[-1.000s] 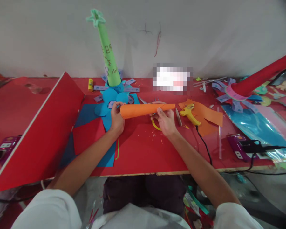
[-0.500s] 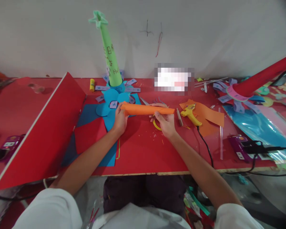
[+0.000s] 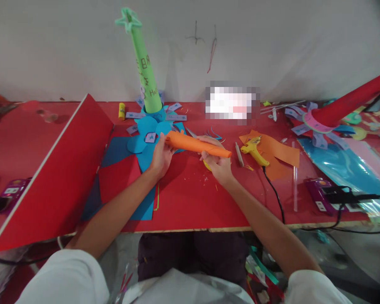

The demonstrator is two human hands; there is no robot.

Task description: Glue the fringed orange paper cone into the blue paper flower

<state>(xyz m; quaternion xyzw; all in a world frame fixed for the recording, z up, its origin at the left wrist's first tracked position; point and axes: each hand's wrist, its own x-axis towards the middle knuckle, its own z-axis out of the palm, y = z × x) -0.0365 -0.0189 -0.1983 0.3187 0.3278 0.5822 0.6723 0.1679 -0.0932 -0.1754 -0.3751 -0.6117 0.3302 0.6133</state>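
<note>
A rolled orange paper tube (image 3: pixel 194 143) is held above the red table, wider at its left end and narrower at its right. My left hand (image 3: pixel 162 157) is closed around the wide end. Near the narrow end my right hand (image 3: pixel 218 162) grips the tube, thumb in front and fingers behind. Under the right hand, yellow-handled scissors (image 3: pixel 207 165) lie partly hidden. Behind my left hand stands a tall green paper cone (image 3: pixel 147 80) with a star top, on blue paper petals (image 3: pixel 147 125).
To the right, a yellow hot glue gun (image 3: pixel 255 152) rests on orange paper (image 3: pixel 280 151), its cord running off the front edge. A red board (image 3: pixel 60 177) stands upright at left. A glue stick (image 3: pixel 122 111) and blue sheets (image 3: pixel 145 209) lie about; a purple power strip (image 3: pixel 319 196) is at right.
The tube has tilted, its left end rising and its right end dipping slightly. My left hand has turned and its grip has shifted on the wide end.
</note>
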